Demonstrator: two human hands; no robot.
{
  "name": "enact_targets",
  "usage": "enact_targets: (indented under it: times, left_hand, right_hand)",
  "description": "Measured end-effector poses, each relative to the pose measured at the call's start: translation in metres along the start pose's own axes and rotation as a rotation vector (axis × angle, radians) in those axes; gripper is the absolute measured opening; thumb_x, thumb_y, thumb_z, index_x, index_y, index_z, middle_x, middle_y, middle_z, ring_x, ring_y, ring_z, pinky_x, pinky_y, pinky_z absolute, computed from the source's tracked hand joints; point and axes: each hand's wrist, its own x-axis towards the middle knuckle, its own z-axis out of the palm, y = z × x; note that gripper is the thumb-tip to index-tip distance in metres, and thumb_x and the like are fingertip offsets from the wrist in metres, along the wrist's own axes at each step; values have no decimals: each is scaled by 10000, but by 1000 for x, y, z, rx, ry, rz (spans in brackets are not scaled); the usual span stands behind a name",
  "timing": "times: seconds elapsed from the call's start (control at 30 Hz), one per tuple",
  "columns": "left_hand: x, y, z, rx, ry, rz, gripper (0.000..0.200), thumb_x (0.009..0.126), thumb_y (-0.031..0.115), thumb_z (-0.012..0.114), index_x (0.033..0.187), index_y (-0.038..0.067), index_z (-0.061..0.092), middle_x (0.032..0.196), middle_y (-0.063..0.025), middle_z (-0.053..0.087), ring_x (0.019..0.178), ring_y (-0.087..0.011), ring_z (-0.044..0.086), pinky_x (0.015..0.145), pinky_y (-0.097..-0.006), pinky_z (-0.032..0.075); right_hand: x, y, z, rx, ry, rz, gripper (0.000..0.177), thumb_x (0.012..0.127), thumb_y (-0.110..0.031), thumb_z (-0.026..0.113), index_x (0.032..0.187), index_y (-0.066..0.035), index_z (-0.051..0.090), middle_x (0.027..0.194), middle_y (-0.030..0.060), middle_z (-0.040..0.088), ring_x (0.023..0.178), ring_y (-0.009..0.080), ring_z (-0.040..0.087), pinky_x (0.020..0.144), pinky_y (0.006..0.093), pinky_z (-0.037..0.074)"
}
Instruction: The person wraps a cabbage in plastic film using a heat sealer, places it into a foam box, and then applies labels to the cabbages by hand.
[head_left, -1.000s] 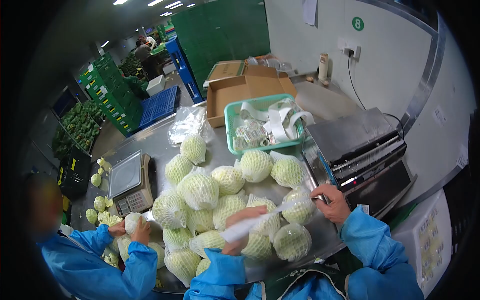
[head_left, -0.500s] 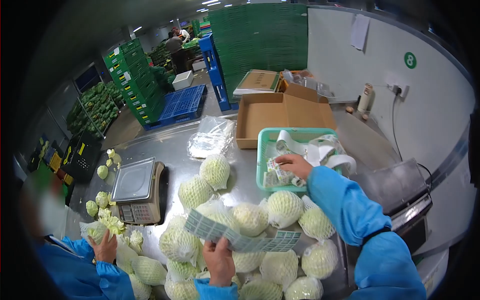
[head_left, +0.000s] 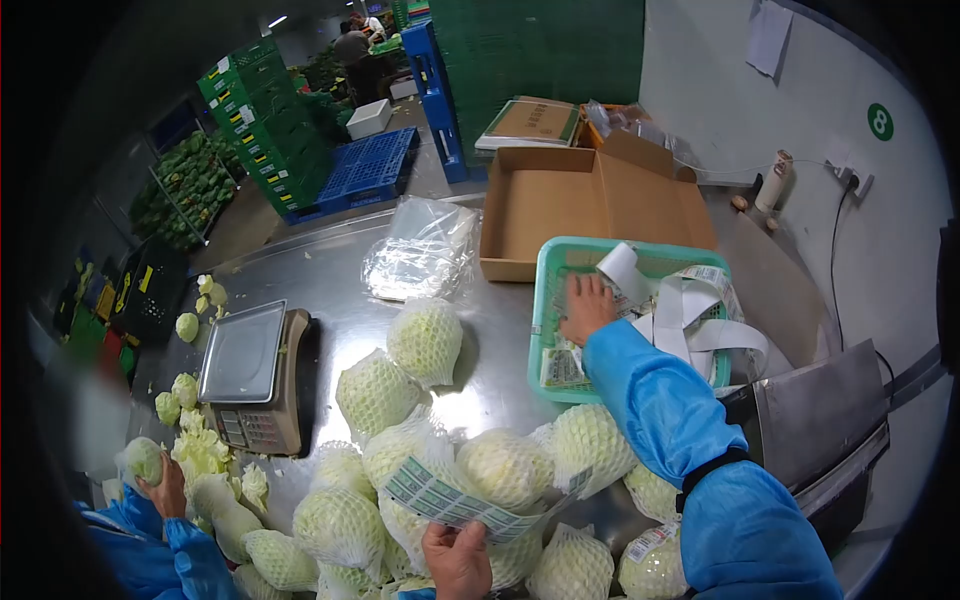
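Observation:
In the head view, my left hand (head_left: 458, 560) is closed, thumb and fingers pinching a sheet of green-printed labels (head_left: 450, 498) above the cabbages. Pale green cabbages in white foam nets (head_left: 505, 466) lie beneath and around that sheet. My right hand (head_left: 588, 308) reaches into the turquoise plastic basket (head_left: 543, 330), its fingers stretched out and slightly apart. Beside it in the basket lie curled white label strips (head_left: 690, 305) and printed labels (head_left: 563, 368). The right fingertips are partly hidden among the basket's contents.
A co-worker's hand (head_left: 168, 490) holds a netted cabbage at lower left. Near it stand a weighing scale (head_left: 252, 375) and loose leaves. Clear plastic bags (head_left: 420, 250) and an open cardboard box (head_left: 540, 205) sit behind. A metal-cased device (head_left: 820, 410) borders the right.
My right hand has moved farther into the basket, towards its left side. My left hand and the label sheet sit lower in view. The co-worker's hand now holds a cabbage, raised leftward. The view has shifted.

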Motion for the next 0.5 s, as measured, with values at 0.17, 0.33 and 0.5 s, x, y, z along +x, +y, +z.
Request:
enact_targets:
  times: [0.17, 0.33, 0.5]
  left_hand:
    - [1, 1, 6, -6, 5, -15, 354, 805, -23, 554, 1154, -35, 494, 1130, -108, 565, 1010, -210, 546, 902, -333, 420]
    - [-1, -1, -2, -68, 33, 40, 339, 808, -20, 554, 1142, -28, 502, 1111, -107, 572, 990, -215, 554, 871, -338, 439]
    - [-2, -6, -4, -117, 13, 47, 325, 798, -32, 559, 1119, -20, 516, 1090, -102, 581, 977, -205, 560, 858, -338, 448]
  right_hand:
    - [12, 24, 23, 85, 88, 27, 325, 738, -188, 610, 1018, -30, 565, 1028, 162, 570, 988, 275, 533, 835, 417, 404]
    - [-3, 71, -34, 997, 166, 381, 166, 764, -149, 624, 868, -20, 619, 844, 88, 636, 714, 181, 581, 682, 292, 439]
    - [-37, 117, -82, 1580, 344, 452, 138, 818, -151, 605, 904, -44, 617, 867, 26, 635, 729, 127, 573, 666, 280, 433]
